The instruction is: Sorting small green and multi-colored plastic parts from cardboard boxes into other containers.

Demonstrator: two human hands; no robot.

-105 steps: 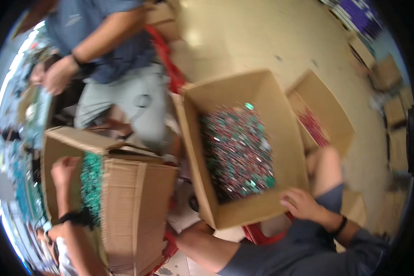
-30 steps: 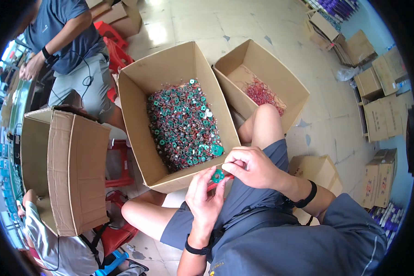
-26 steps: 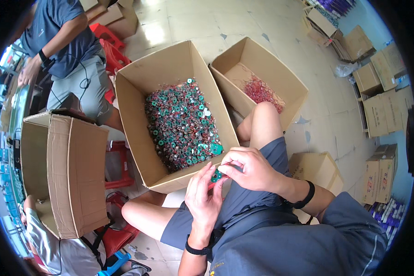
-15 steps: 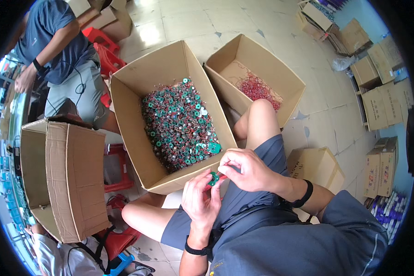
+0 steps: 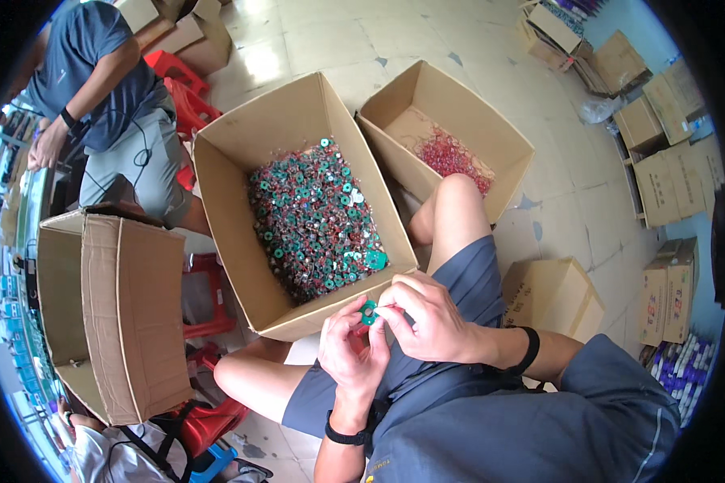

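Observation:
My left hand (image 5: 348, 352) pinches a small green ring-shaped circuit board (image 5: 365, 309) between thumb and fingers. Over its right edge, the fingertips of my right hand (image 5: 433, 324) are pressed together; what lies in that pinch is too small to make out. Both hands are above my lap, at the near edge of a large cardboard box (image 5: 227, 189). Many similar green boards with red wires (image 5: 310, 221) fill the bottom of that box.
A second cardboard box (image 5: 467, 109) beside it holds loose red wires (image 5: 443, 153). At left stand a tall carton (image 5: 141, 314) and red stools (image 5: 209, 294). One co-worker (image 5: 97, 76) sits at a bench, another (image 5: 109, 451) at lower left. Cartons (image 5: 664, 189) line the right wall.
My right hand has drawn back slightly and its fingertips now meet at the board's edge. The red wire seen between my hands no longer shows. The upper-left co-worker's hand has shifted.

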